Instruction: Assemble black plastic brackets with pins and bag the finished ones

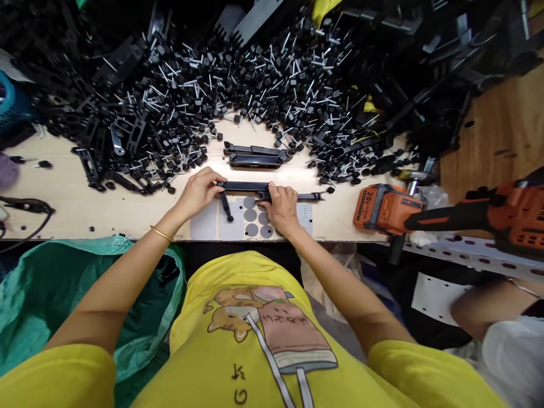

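Where the head view shows the table [170, 211], the left hand [199, 192] pinches the left end of a black bracket [244, 186] between thumb and fingers. The right hand [281, 208] grips its right end, fingers curled over it. The bracket lies across the front of the table, above grey sheets [230, 221], with two folded brackets [258, 157] just beyond. Heaped black-headed pins [293, 85] lie farther back; an orange drill [385, 208] stands to the right.

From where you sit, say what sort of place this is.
Probably a small assembly workshop: a big heap of small black parts with metal pins covers the workbench, an orange cordless tool lies at its right edge, and both hands hold a jointed black piece.
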`<state>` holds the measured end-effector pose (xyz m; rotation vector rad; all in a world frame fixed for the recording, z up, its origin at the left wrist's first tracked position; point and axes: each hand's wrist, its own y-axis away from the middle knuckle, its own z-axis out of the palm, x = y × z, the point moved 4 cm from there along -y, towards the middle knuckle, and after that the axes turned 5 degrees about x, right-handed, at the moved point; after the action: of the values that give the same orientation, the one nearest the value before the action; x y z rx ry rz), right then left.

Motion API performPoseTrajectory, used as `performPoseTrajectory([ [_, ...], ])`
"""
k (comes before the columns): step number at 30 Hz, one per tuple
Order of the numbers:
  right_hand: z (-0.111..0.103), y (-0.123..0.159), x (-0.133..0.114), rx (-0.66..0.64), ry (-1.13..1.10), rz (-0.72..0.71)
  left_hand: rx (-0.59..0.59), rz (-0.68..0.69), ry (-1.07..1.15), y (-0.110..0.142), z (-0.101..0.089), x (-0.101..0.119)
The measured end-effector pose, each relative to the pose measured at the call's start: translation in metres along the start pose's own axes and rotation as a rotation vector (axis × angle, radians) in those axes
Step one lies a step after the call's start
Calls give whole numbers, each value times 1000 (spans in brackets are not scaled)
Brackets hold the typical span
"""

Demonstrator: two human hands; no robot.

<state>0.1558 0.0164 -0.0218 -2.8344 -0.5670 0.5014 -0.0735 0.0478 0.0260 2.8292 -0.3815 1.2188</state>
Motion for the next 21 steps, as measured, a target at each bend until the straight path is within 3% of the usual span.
performPoseTrajectory([
  [3, -3, -7, 13, -82, -78, -125, -81, 65, -87, -6, -4, -5],
  [6, -11, -15, 22, -108, -136, -166, -253, 163, -238, -8, -8, -2],
  [9, -24, -19, 15, -126, -223, -182, -422, 364, -447, 1, -10, 21],
  [12, -46, -18, -2, -97, -320, -158, -468, 483, -580, 16, -5, 56],
  [16, -70, -6, -27, -46, -400, -93, -411, 425, -628, 30, 9, 95],
  [21, -81, 6, -43, -35, -444, -82, -340, 257, -708, 30, 17, 112],
])
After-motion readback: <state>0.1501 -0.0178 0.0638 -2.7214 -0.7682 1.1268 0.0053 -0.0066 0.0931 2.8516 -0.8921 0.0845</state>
